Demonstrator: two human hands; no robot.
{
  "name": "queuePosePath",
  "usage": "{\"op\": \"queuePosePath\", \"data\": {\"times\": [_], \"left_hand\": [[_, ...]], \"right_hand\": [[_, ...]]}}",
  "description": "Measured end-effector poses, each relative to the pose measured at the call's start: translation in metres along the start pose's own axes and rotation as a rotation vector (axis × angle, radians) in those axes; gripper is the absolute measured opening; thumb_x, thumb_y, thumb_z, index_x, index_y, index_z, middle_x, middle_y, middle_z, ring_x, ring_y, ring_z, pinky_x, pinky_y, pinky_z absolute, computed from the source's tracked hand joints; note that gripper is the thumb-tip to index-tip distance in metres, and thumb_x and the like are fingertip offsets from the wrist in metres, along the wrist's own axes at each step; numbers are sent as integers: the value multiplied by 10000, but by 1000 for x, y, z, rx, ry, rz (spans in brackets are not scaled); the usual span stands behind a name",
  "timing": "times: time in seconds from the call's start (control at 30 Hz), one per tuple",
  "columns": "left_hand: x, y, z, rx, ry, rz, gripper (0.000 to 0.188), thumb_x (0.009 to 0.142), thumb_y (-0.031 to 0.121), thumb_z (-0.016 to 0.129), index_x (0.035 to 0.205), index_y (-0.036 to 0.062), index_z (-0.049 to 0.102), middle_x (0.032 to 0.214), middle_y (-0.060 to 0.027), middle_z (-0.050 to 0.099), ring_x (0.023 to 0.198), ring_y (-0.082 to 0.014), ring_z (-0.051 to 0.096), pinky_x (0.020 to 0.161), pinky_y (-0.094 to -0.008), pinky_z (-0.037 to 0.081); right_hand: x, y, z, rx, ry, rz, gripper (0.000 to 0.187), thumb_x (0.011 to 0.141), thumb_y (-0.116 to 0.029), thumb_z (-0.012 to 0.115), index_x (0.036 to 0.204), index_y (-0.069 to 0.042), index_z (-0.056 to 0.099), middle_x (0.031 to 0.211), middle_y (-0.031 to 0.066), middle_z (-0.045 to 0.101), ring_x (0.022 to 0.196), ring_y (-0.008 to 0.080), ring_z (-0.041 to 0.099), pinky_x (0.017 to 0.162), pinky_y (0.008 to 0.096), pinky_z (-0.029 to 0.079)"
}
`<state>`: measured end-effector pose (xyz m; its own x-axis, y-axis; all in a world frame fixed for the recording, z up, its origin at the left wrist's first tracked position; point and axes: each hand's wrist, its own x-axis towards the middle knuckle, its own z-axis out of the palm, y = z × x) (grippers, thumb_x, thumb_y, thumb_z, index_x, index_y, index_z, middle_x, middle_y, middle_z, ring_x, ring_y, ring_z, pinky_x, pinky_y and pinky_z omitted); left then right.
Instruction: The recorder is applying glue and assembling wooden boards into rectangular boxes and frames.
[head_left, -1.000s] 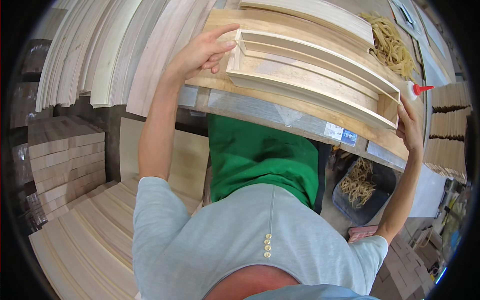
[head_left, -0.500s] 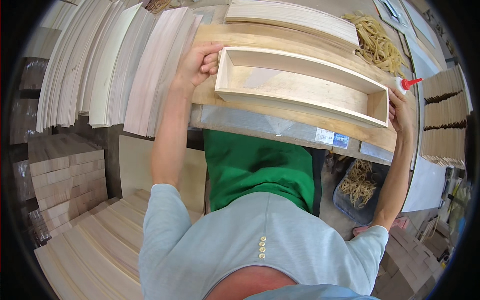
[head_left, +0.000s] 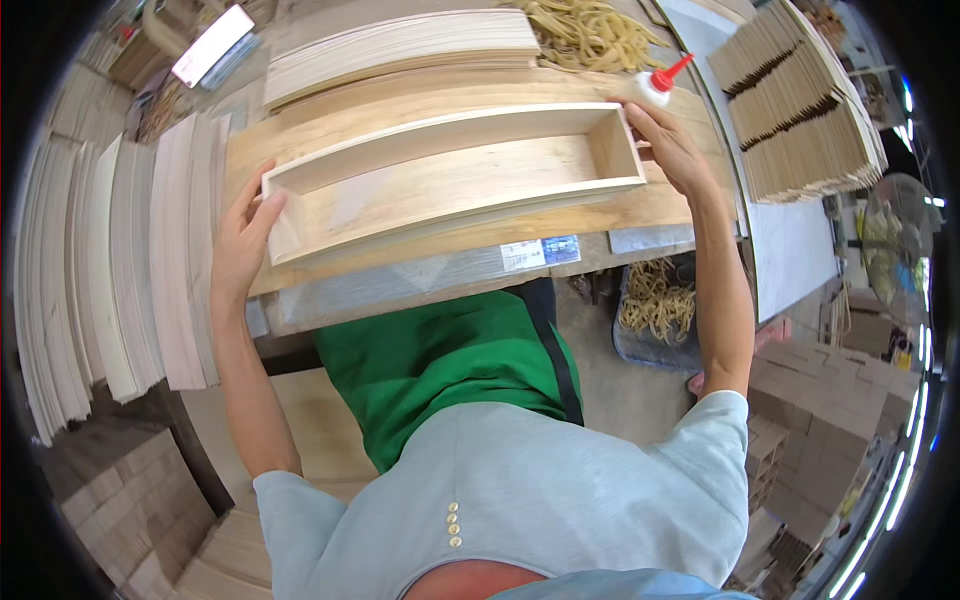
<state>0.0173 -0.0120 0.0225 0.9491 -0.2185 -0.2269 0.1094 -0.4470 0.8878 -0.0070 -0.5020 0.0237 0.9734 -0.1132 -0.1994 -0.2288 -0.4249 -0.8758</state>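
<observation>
A long, shallow box (head_left: 450, 205) of pale wood, its top side uncovered, lies on a wooden board (head_left: 690, 200) on the bench. Its near left corner sits lower in the picture than its right end. At the left end, my left hand (head_left: 243, 235) is closed, with thumb and fingers around the end wall. My right hand (head_left: 672, 148) grips the opposite end wall, its fingers partly hidden behind the wood. Just beyond that hand stands a white glue bottle (head_left: 655, 88) with a red nozzle.
Thin wooden strips (head_left: 400, 55) are stacked behind the box, beside a heap of tan rubber bands (head_left: 585, 35). Upright boards (head_left: 125, 270) crowd the left side. Bundled slats (head_left: 795, 105) stand at right. Below the bench, a dark tub (head_left: 650, 345) contains more bands.
The whole view has turned, so the box and bench appear further left and tilted. My left hand has gone from curled fingers beside the corner to a thumb-and-finger grip on the end wall.
</observation>
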Motion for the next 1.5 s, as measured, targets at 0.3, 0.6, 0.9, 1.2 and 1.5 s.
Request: {"op": "queuePosePath", "data": {"times": [0.3, 0.6, 0.9, 1.2, 1.5], "left_hand": [[-22, 75, 85, 623, 510, 580, 494, 833, 208, 667, 1261, 15, 515, 1206, -177, 559, 1123, -330, 511, 978, -384, 385], [22, 130, 304, 670, 18, 723, 414, 768, 418, 687, 829, 13, 621, 821, -116, 618, 811, -265, 633, 688, -384, 502], [33, 125, 327, 599, 273, 918, 243, 723, 260, 677, 668, 29, 624, 650, -105, 593, 612, -245, 624, 519, -365, 506], [14, 127, 307, 620, 112, 747, 401, 692, 399, 701, 858, 39, 641, 906, -132, 623, 916, -270, 579, 787, -412, 456], [3, 27, 37, 555, 703, 375, 506, 801, 192, 693, 1225, -36, 537, 1204, -196, 573, 1117, -304, 539, 955, -368, 421]], "right_hand": [[1, -8, -12, -132, -28, 67, 465, 928, -416, 516, 1135, -9, 605, 913, 56, 601, 837, 121, 565, 640, 281, 517], [4, -21, 0, -139, -51, 74, 406, 923, -341, 513, 1111, 7, 603, 961, 117, 634, 859, 175, 622, 632, 319, 566], [3, -13, 0, -135, 29, 9, 399, 887, -296, 521, 1072, 45, 617, 859, 138, 648, 733, 200, 651, 551, 335, 586], [-8, 0, 10, -167, 121, 10, 378, 946, -397, 479, 1011, -56, 631, 710, -27, 494, 630, 75, 466, 494, 261, 381], [1, 16, 13, -62, 157, -43, 379, 953, -390, 506, 952, -36, 639, 694, -71, 454, 608, 43, 356, 516, 243, 274]]}}
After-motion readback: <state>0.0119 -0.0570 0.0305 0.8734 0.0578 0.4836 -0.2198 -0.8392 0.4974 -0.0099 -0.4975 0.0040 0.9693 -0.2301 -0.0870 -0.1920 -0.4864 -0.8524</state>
